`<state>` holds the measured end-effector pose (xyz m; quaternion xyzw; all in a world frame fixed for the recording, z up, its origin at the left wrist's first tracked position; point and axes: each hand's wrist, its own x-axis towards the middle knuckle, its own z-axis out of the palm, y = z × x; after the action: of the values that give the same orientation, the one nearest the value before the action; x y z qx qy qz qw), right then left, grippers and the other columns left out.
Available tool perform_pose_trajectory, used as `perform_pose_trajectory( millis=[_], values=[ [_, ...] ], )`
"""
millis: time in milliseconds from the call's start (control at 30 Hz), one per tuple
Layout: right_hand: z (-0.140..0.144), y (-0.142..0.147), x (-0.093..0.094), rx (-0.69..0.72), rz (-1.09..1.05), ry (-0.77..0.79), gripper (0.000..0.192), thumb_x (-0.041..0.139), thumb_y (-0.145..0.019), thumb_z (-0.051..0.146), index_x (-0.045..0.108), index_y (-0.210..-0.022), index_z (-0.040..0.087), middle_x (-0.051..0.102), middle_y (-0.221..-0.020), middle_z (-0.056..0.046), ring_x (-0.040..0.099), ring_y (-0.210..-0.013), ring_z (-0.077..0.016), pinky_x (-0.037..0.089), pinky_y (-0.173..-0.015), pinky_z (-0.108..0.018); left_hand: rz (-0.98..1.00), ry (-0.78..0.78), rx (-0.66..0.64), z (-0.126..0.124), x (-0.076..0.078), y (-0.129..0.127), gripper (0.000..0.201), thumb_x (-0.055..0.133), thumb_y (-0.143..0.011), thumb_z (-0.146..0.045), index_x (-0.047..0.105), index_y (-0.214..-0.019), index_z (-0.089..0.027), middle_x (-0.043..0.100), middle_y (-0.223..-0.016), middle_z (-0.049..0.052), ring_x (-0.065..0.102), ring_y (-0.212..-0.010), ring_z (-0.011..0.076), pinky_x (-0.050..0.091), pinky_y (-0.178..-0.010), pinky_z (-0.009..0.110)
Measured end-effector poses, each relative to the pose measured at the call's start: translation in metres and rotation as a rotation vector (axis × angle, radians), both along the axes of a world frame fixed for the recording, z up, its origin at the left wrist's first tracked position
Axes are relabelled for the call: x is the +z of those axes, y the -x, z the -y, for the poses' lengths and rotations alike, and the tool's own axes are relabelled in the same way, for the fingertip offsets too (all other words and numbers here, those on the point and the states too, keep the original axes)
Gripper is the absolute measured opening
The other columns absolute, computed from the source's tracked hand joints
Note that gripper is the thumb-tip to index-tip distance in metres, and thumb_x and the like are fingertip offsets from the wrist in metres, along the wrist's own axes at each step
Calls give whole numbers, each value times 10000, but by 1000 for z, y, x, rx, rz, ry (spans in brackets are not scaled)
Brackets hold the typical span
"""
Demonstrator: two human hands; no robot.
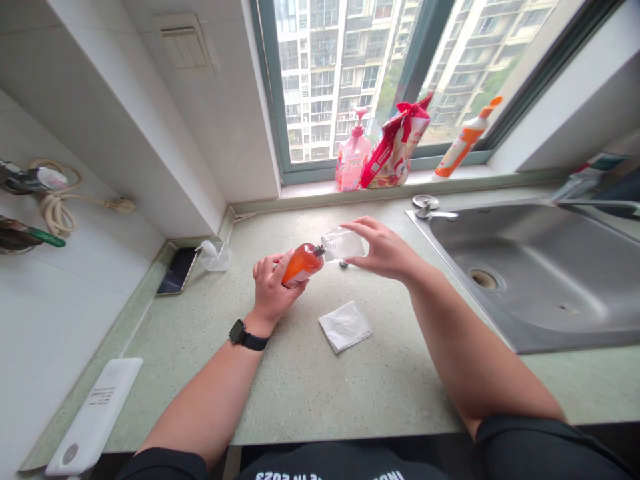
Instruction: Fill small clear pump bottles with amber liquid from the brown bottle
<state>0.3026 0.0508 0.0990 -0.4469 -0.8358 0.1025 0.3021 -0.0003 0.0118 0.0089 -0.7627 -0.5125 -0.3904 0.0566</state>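
My left hand (271, 288) grips an orange bottle (302, 264), tipped on its side with its neck pointing right. My right hand (381, 249) holds a small clear bottle (344, 244) on its side, its mouth against the orange bottle's neck. Both are held just above the green speckled counter (280, 373). A small dark cap (343, 265) lies on the counter under the clear bottle. A folded white tissue (345, 326) lies in front of my hands. A black watch (246, 335) is on my left wrist.
A steel sink (530, 280) is at the right with a plug (425, 202) by its corner. On the window sill stand a pink pump bottle (353, 157), a red bag (396, 143) and an orange squeeze bottle (465, 139). A phone (177, 271), clear pump cap (214, 255) and white remote-like device (95, 417) lie left.
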Motion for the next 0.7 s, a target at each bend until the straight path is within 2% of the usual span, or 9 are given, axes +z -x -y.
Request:
perform_pose_trajectory(
  millis=[367, 700],
  values=[
    [2, -1, 2, 12, -1, -47, 704, 810, -844, 310, 596, -1513, 365, 663, -1396, -100, 687, -1248, -343, 585, -1101, -589, 26, 39, -21, -1, -2, 0, 745, 844, -879, -516, 596, -1541, -282, 670, -1262, 115, 635, -1139, 326, 432, -1086, 491],
    [5, 1, 9, 22, -10, -43, 606, 805, -840, 290, 625, -1417, 330, 682, -1367, -98, 692, -1251, -343, 577, -1100, -570, 38, 53, -44, 0, -2, 0, 752, 845, -878, -525, 592, -1534, -258, 670, -1263, 116, 642, -1140, 322, 441, -1085, 489]
  ],
)
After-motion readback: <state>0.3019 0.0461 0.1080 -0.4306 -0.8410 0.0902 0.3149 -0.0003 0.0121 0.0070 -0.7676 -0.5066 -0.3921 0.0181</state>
